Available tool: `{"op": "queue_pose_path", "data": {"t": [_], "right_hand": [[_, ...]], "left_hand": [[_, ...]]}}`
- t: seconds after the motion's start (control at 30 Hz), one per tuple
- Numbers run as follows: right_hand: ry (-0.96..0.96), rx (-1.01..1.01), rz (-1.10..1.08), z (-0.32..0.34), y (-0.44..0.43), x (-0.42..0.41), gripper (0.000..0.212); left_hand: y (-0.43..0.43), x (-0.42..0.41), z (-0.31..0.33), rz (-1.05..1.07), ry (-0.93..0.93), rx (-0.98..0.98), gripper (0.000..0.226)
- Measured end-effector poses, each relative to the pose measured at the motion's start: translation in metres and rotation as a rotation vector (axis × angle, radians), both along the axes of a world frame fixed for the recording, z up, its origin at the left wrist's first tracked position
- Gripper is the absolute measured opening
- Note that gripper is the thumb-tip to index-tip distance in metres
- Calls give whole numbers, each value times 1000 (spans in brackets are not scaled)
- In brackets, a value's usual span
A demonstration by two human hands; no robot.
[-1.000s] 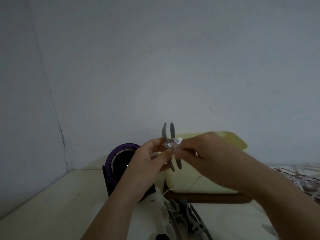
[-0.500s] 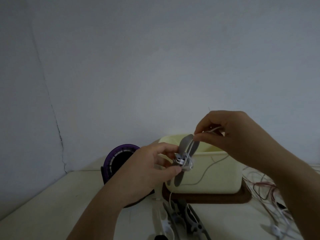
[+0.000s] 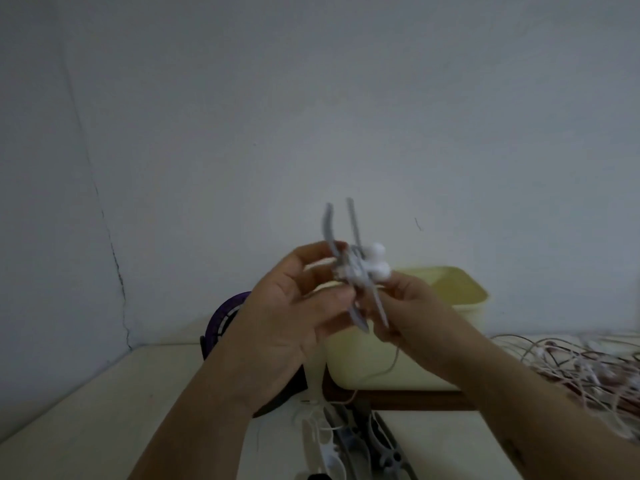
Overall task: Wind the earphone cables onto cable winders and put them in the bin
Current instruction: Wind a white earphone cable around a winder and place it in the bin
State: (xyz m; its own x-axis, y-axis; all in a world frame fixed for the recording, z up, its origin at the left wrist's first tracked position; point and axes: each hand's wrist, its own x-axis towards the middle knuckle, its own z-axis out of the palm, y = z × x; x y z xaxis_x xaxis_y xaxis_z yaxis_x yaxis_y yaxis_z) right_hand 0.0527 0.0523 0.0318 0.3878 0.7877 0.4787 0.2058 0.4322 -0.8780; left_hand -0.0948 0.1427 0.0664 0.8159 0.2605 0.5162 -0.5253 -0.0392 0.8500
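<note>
Change: right hand (image 3: 408,306) swung from above winder (image 3: 353,268) to below; 1 more wrap.
Grip: left hand (image 3: 287,306) clasps winder, right pinches cable (image 3: 394,358).

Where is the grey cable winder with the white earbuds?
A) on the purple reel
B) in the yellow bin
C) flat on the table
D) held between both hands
D: the left hand and right hand both grip the cable winder in the air, before the yellow bin.

no readable text, labels or numbers anywhere in frame. too dim and blurred to make out any markings.
</note>
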Motion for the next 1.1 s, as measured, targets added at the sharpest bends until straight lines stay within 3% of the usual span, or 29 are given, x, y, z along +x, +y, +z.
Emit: {"op": "queue_pose_path", "data": {"t": [0.1,0.27,0.47,0.57,0.7,0.8,0.9,1.1], "right_hand": [[-117,-102,-158,-10,5,0,16],[-315,-173,-332,-7,0,-1,27],[-666,-238,-329,6,-9,-14,27],[-831,-272,-304,14,-12,-27,27],[-975,-250,-271,23,-18,-42,34],[-989,-205,-311,33,-26,-46,33],[-978,-174,-369,41,-34,-45,31],[-848,-84,-523,49,-43,-28,26]], "left_hand": [[6,-4,8,27,-111,-185,38],[22,-3,4,174,-128,-393,34],[38,5,-12,312,-53,-490,27],[41,6,-17,348,24,-460,25],[39,9,-23,481,187,-267,23],[34,11,-24,463,267,-135,26],[28,13,-23,390,269,-126,25],[21,11,-24,225,291,-7,37]]}}
